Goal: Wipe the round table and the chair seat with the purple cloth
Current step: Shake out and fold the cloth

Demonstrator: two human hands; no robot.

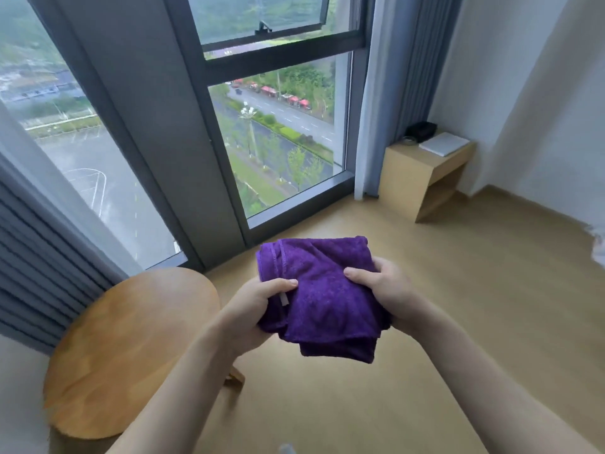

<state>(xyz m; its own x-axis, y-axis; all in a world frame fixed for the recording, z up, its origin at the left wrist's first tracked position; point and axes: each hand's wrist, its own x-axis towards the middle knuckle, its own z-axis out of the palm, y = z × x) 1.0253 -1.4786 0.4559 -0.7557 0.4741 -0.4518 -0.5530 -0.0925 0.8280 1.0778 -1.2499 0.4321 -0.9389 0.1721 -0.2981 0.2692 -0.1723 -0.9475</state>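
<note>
A person stands by a tall window [278, 126], holding a folded purple cloth [322, 296] in the air in front of them with both bare hands. The left hand [258, 309] grips the cloth's left edge, thumb laid across the top beside a small white tag [284, 299], fingers curled underneath. The right hand [386, 290] grips the right edge in the same way, thumb on top and fingers wrapped below. The cloth hangs bunched between the two hands, its lower folds drooping over the wooden floor [458, 322]. The round table [124, 348], with a light wooden top, stands lower left, below and beside the left forearm and apart from the cloth. Grey curtains [386, 93] frame the glass. Against the white wall at far right sits a small wooden side table [422, 178] carrying a white book [443, 144] and a dark object too small to identify.
</note>
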